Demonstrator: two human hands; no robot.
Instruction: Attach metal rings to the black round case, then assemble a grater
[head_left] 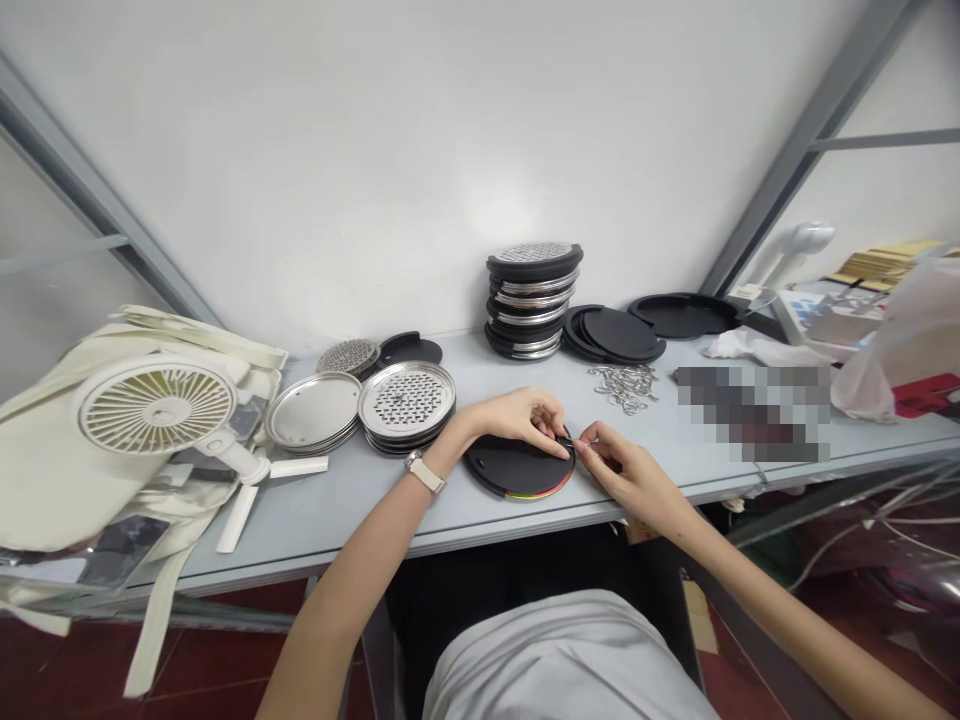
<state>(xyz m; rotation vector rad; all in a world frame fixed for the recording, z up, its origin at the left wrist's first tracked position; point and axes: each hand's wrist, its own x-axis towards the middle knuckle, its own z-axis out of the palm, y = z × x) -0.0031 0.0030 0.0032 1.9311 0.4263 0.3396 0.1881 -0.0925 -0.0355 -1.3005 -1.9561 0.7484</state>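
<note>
A round black disc [517, 468] lies flat near the table's front edge, with a red, yellow and green stripe along its near rim. My left hand [529, 418] reaches over its far side, thumb on top and fingers curled at the right edge, gripping it. At that same edge my right hand [621, 462] pinches a small shiny metal piece [576, 444] between thumb and fingertips; its exact shape is mostly hidden. Just behind my right hand is a loose heap of metal clasps [624, 388].
Behind the hands stands a tall stack of grater discs and black rings [532, 300]. Black lids [619, 333] and a black tray [682, 315] lie to its right. Leftward are perforated grater plates [406, 400], plain metal discs [313, 410] and a white fan [161, 408].
</note>
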